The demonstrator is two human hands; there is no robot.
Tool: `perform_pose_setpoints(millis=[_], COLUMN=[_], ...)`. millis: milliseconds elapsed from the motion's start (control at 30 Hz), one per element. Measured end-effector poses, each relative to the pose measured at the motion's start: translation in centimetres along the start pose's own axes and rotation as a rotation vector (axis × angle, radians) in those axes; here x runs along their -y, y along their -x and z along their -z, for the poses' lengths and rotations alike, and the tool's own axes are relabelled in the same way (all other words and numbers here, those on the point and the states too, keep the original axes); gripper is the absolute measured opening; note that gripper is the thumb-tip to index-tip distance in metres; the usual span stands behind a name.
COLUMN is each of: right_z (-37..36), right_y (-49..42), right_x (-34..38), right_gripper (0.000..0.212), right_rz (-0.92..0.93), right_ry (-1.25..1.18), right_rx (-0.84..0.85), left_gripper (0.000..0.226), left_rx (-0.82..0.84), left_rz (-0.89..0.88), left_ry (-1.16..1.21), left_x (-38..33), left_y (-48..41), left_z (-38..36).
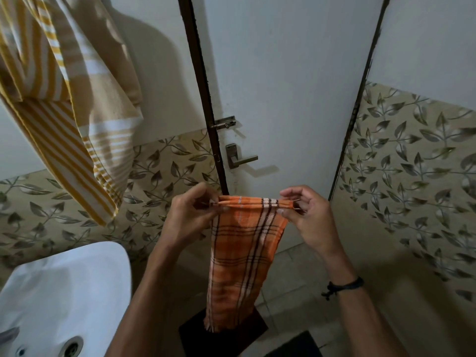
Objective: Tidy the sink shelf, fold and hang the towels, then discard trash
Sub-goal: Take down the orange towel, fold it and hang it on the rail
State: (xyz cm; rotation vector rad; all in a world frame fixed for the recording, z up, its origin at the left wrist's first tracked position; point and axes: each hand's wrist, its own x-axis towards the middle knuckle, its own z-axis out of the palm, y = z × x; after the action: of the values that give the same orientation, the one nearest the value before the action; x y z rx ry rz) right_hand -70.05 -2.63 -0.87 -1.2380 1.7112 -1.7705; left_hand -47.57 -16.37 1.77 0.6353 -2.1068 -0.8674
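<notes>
Hands hold an orange checked towel [242,253] up before a white door [288,86]. The left hand [190,215] pinches the left end of its folded top edge, the right hand [306,215] the right end, fingers closed on the cloth, which hangs down in a narrow strip towards the floor. A yellow striped towel [64,99] hangs at upper left, seemingly from a rail out of view. A white sink [64,287] sits at lower left.
</notes>
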Motion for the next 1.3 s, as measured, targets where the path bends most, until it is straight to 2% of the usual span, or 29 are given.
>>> perform_pose_setpoints(millis=[100,167,233,267,300,333,367,467,600,633,667,700,767,800,833,900,1000,1067,1133,1167,1233,1300], right_z=[0.1,0.0,-0.2,-0.4,-0.5,-0.7,-0.8,-0.6,0.2,0.3,0.4,0.3,0.1,-0.1,-0.5,-1.3,-2.6,-2.6,-1.9,-1.4,-0.5,0.3], right_y=[-0.1,-0.2,-0.4,-0.6,-0.6,-0.7,-0.7,-0.5,-0.2,-0.1,-0.1,-0.1,-0.1,-0.1,0.0,0.3,0.7,0.4,-0.1,-0.2,-0.5,-0.5], right_x=[0.8,1.5,1.9,2.1,2.2,2.4,2.5,3.1,3.5,3.4,3.4,3.4,3.3,3.4,3.5,4.0,4.9,5.1,5.1,4.8,3.8,1.7], right_gripper=[0.037,0.037,0.038,0.037,0.037,0.036,0.036,0.032,0.025,0.024,0.024,0.025,0.024,0.023,0.022,0.02,0.018,0.015,0.014,0.013,0.014,0.022], right_rz=[-0.04,-0.055,-0.08,-0.094,-0.102,-0.102,-0.097,-0.094,-0.083,-0.083,-0.087,-0.088,-0.065,-0.042,-0.014,0.039,0.121,0.115,0.043,0.03,0.067,0.021], right_ry=[-0.065,-0.133,-0.199,-0.221,-0.232,-0.234,-0.234,-0.253,-0.133,-0.088,-0.049,-0.013,0.053,0.09,0.124,0.171,0.179,0.127,-0.023,-0.094,-0.151,-0.114], right_rx=[0.005,0.03,0.064,0.081,0.096,0.108,0.115,0.11,-0.001,-0.054,-0.115,-0.175,-0.259,-0.281,-0.291,-0.284,-0.239,-0.123,0.041,0.047,-0.155,-0.401], left_gripper=[0.029,0.043,0.074,0.08,0.075,0.06,0.045,0.028,0.025,0.025,0.027,0.034,0.064,0.08,0.094,0.102,0.077,0.052,0.025,0.018,0.021,0.024], left_rx=[-0.111,-0.141,-0.034,0.042,0.096,0.116,0.076,-0.115,-0.471,-0.497,-0.435,-0.295,0.051,0.173,0.235,0.182,-0.035,-0.187,-0.261,-0.256,-0.209,-0.171], left_rz=[0.097,0.2,0.353,0.418,0.457,0.469,0.471,0.47,0.607,0.596,0.537,0.475,0.415,0.395,0.364,0.311,0.373,0.424,0.453,0.457,0.445,0.44], left_ry=[0.199,0.359,0.511,0.527,0.496,0.46,0.43,0.477,0.514,0.515,0.512,0.509,0.534,0.549,0.528,0.419,0.438,0.505,0.573,0.6,0.638,0.646], left_x=[0.1,1.0,2.5,3.2,3.6,3.7,3.5,2.8,2.0,1.3,0.2,-0.4,-1.8,-2.2,-2.7,-3.4,-5.0,-5.0,-5.3,-5.6,-5.8,-5.5], left_y=[0.2,0.5,1.1,1.5,1.7,1.9,2.0,1.5,0.8,1.1,1.7,2.4,3.5,4.0,4.5,5.1,5.1,4.5,3.8,3.4,2.9,2.3], left_z=[0.0,-0.3,-0.9,-1.6,-2.6,-3.8,-5.0,-7.0,-8.8,-9.3,-9.9,-10.7,-12.5,-13.7,-15.1,-17.8,-19.4,-19.2,-18.3,-17.7,-16.5,-15.2])
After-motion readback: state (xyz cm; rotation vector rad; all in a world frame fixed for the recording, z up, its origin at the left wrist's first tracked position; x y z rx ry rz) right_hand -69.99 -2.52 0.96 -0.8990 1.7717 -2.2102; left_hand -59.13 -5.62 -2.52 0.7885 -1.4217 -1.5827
